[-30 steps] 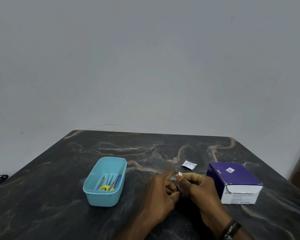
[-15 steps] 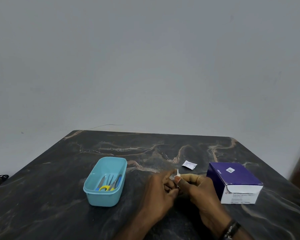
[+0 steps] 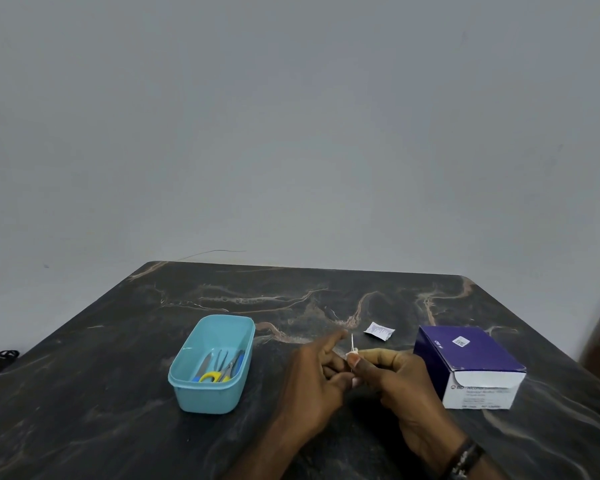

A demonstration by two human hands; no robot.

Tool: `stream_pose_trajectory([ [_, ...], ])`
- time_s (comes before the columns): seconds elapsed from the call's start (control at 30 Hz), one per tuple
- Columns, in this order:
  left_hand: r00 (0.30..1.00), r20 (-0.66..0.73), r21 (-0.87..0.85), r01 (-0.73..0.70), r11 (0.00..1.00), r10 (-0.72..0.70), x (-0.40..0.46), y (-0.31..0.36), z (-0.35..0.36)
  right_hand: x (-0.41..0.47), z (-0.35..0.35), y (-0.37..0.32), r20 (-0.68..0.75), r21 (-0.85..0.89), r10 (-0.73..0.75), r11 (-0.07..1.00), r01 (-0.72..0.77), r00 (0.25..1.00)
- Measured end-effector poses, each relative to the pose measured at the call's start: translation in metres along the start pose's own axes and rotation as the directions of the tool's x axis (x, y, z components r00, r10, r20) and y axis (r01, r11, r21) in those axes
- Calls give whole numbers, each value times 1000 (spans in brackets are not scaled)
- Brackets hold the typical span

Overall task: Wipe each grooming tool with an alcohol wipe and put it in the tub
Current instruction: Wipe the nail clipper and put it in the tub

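Two hands meet over the middle of a dark marble-look table [image 3: 118, 393], all black stone with thin tan veins running through it. The right hand [image 3: 400, 382] has its thumb and fingers curled tight, pinching a small white wad, the alcohol wipe [image 3: 351, 355], and a thin pale sliver of a grooming tool [image 3: 352, 342] pokes straight up out of that pinch. Honestly it's too skinny to say which tool it is. The left hand [image 3: 317, 379] sits right against the right one with its fingers curled in toward the same spot and the index finger pointing out forward; whether it's really gripping the tool's lower end I can't tell, since that end is hidden between the two hands.

Off to the left sits the tub [image 3: 187, 393], a rounded rectangular thing in smooth turquoise plastic. Inside it are scissors with yellow loop handles [image 3: 211, 376] plus a few slim metal pieces, one with a blue handle.

Just past the hands lies a torn little white sachet [image 3: 379, 330], crinkly and flat on the stone. To the right stands a glossy purple and white cardboard box [image 3: 465, 355] with its end flap tucked in; the print on it is mostly blurred.
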State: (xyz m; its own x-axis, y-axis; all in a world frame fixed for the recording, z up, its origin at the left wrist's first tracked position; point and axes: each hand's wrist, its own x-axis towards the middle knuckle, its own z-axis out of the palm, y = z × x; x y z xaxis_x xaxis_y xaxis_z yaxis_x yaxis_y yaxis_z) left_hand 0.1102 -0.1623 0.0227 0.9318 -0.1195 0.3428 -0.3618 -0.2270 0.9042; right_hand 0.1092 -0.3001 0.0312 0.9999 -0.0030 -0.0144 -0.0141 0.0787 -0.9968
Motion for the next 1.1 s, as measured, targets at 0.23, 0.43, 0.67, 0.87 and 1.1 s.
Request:
stream_pose_trajectory([
  [0.23,986,96,-200,151,968,-134,3,2,-7,-3,-1,-6,65,83,31,996,-36,997],
  [0.43,973,128,-324,223,920,-191,3,7,-9,-2,0,-6,-15,110,22,994,-20,1000],
  [0.67,947,35,-468,298,832,-320,6,12,-13,1,-4,-3,-69,79,7,997,-1,998],
  [0.87,930,8,-575,304,760,-366,7,11,-17,-1,-2,-7,17,3,2,1000,-2,1000],
  [1.1,926,104,-521,361,773,-362,7,11,-19,-2,0,-5,-82,-42,-127,991,124,988],
])
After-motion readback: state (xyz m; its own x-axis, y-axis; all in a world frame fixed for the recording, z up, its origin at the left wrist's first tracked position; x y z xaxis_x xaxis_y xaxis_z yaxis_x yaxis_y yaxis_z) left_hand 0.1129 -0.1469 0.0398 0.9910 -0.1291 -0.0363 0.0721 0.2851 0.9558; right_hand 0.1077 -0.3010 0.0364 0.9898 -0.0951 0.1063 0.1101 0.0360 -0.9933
